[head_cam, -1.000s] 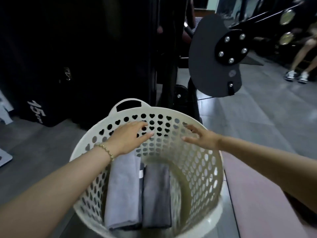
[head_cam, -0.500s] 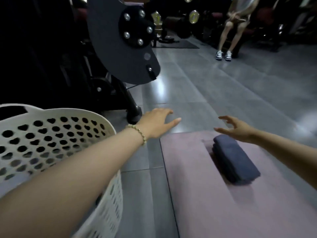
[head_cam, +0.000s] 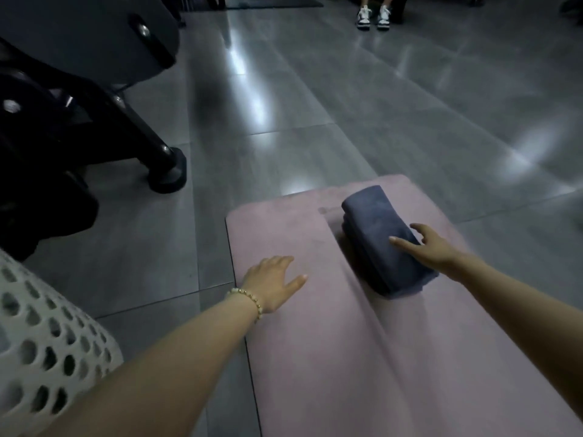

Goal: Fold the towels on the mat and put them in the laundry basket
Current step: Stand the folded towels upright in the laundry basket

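Blue folded towel (head_cam: 381, 238) lies on the pink mat (head_cam: 315, 357), right of centre. Our right hand (head_cam: 426, 246) rests flat on its near end, spread wide, gripping nothing yet; our left hand (head_cam: 273, 280) hovers relaxed over the mat, centre. We should scoop from both ends so the folds hold. Bare floor (head_cam: 151, 263) separates the mat's left edge from the white basket (head_cam: 47, 342), lower left.

The mat (head_cam: 315, 342) is plain dusty pink. The towel (head_cam: 378, 241) is plain dark slate blue. The basket (head_cam: 47, 357) is white, its wall patterned with rows of holes. The floor (head_cam: 347, 105) is glossy grey tile. The bracelet (head_cam: 249, 299) has pale gold beads. The machine (head_cam: 63, 137) is black, and the sneakers (head_cam: 372, 17) are white with black.
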